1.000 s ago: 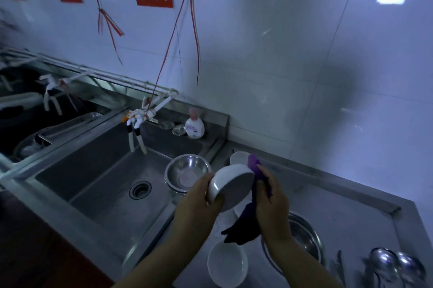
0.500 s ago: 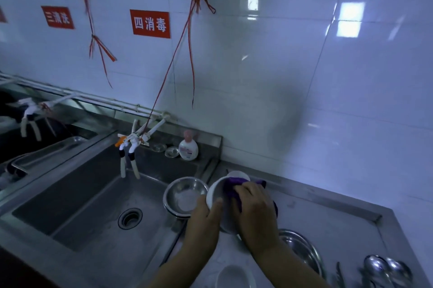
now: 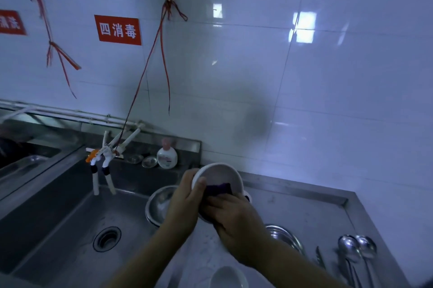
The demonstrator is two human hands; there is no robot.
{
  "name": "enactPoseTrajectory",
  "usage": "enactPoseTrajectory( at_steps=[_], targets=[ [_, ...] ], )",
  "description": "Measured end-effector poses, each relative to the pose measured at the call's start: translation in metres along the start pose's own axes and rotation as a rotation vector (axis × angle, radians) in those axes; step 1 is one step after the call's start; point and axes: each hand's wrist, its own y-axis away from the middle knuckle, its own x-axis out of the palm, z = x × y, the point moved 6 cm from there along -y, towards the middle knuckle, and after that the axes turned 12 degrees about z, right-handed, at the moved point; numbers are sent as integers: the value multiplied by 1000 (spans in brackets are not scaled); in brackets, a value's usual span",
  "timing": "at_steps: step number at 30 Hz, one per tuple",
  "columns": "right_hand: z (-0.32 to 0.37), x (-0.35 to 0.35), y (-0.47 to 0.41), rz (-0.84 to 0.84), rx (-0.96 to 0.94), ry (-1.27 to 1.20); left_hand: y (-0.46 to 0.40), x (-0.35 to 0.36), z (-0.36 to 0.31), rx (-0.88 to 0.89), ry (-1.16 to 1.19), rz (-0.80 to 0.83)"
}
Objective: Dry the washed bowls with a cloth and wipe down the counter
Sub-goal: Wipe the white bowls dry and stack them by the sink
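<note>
A white bowl is held up above the steel table, near the sink. The left hand grips its rim, and the right hand presses a purple cloth inside it. On the table lie another white bowl, a metal bowl and ladles. Behind is a white tiled wall with a red sign.

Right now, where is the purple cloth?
In the head view, the cloth is low in the middle, inside the white bowl. The right hand presses it there while the left hand holds the bowl over the sink's right edge.
</note>
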Motion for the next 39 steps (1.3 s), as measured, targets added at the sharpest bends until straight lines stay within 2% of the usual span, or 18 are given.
enactPoseTrajectory(
  at_steps=[8, 12, 14, 17, 20, 26, 32, 35, 39],
  targets=[
    [-26, -21, 24, 156, -307, 550, -10, 10, -23, 8, -151, 235],
    [-33, -37, 21, 167, -375, 810, -21, 21, -29, -139, -92, 389],
    [-30, -42, 17, 148, -383, 854, -22, 24, -31, -185, -58, 438],
    [-27, -42, 18, 126, -328, 835, -21, 23, -34, -150, -40, 439],
    [-28, -40, 24, 47, -176, 694, -20, 19, -39, -66, -4, 346],
    [-20, -16, 42, -113, 102, 476, -16, 17, -31, -2, -117, 162],
    [10, -6, 37, -491, 257, 218, -11, 31, -24, 70, 19, 67],
    [16, -8, 35, -612, 264, 104, -11, 34, -32, 113, 61, 69],
    [4, -8, 41, -465, 60, 295, -18, 30, -42, 42, -29, 221]
  ],
)
